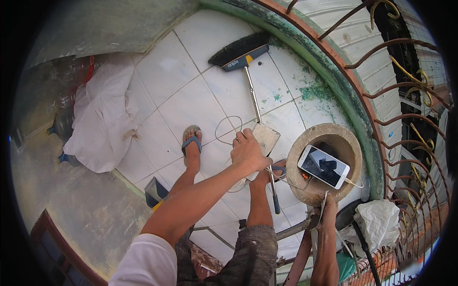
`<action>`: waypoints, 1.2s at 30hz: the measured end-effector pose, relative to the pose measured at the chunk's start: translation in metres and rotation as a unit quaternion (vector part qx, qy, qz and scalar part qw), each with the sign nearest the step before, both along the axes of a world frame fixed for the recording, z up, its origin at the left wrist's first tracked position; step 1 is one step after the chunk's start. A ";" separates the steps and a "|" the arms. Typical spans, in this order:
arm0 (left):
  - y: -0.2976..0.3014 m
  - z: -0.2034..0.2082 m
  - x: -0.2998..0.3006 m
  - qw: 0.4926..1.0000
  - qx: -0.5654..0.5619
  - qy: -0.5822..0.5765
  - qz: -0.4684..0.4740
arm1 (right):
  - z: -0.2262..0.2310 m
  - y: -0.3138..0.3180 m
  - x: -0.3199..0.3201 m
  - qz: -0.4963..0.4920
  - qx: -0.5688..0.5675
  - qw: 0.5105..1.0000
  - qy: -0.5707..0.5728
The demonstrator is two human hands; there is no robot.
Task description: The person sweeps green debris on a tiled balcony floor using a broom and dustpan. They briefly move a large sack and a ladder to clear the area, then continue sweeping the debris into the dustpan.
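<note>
My left hand (249, 151) reaches across the middle, fingers curled over a pale, worn rectangular box (265, 137); its far side is covered by the hand, so its kind is unclear. To the right, my right hand (328, 212) is closed around a thin flat strip (324, 199) just below a round stone-like pot (350, 138). A white smartphone (323, 167) leans inside that pot, with a white cable (352, 182) plugged into its lower end. A thin cord (217, 128) loops on the tiles beside my left hand.
A broom (238, 53) lies with its handle running under the box. A dustpan (155, 191) stands at the left by a wall, below a white sack (102, 119). Curved metal railing (367, 93) and a green ledge (350, 109) bound the right side. Crumpled plastic (378, 223) sits lower right.
</note>
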State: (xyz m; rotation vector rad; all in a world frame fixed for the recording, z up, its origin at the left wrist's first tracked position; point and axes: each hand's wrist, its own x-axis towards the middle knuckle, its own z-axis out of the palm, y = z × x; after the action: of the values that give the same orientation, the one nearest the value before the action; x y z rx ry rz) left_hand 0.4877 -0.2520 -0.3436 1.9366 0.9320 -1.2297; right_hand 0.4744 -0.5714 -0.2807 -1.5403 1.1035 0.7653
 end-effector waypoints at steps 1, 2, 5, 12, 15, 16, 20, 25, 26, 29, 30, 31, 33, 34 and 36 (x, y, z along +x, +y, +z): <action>0.021 0.010 -0.008 1.000 0.004 0.018 0.015 | 0.001 0.018 -0.002 0.020 0.002 1.000 0.001; 0.042 0.015 -0.022 0.999 0.026 0.024 0.033 | -0.001 0.040 -0.005 0.025 0.000 1.000 -0.003; 0.094 0.011 -0.069 0.994 0.081 0.025 0.067 | 0.000 0.114 -0.023 0.030 0.003 0.999 -0.030; 0.226 -0.003 -0.139 0.976 0.132 0.063 0.160 | -0.037 0.290 -0.045 0.049 0.097 0.994 0.016; 0.270 -0.023 -0.169 0.961 0.186 0.032 0.201 | -0.074 0.355 -0.051 0.071 0.117 0.989 0.048; 0.282 -0.029 -0.175 0.955 0.207 0.016 0.211 | -0.079 0.382 -0.050 0.083 0.110 0.990 0.041; 0.332 -0.060 -0.189 0.936 0.255 -0.049 0.237 | -0.124 0.465 -0.046 0.102 0.152 0.983 0.002; 0.383 -0.095 -0.188 0.931 0.262 -0.039 0.251 | -0.162 0.557 -0.028 0.152 0.153 0.976 -0.008; 0.391 -0.100 -0.185 0.933 0.260 -0.035 0.248 | -0.168 0.571 -0.024 0.158 0.161 0.974 -0.011; 0.411 -0.114 -0.172 0.929 0.257 -0.059 0.259 | -0.192 0.602 -0.011 0.157 0.179 0.971 -0.030; 0.417 -0.118 -0.168 0.927 0.255 -0.071 0.264 | -0.194 0.611 -0.007 0.169 0.174 0.970 -0.033; 0.424 -0.121 -0.162 0.927 0.247 -0.073 0.275 | -0.203 0.620 -0.004 0.157 0.180 0.970 -0.031; 0.436 -0.128 -0.155 0.923 0.238 -0.065 0.295 | -0.217 0.628 0.003 0.149 0.206 0.967 -0.032; 0.442 -0.131 -0.151 0.921 0.234 -0.063 0.304 | -0.225 0.631 0.007 0.152 0.227 0.961 -0.034; 0.453 -0.139 -0.143 0.918 0.237 -0.053 0.312 | -0.235 0.644 0.011 0.131 0.242 0.961 -0.041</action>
State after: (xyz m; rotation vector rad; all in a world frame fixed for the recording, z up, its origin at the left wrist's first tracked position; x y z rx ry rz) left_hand 0.3449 0.2008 -0.4829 1.7886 1.7380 -0.5477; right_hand 0.4854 0.0725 -0.5156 -1.2926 0.5928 1.0519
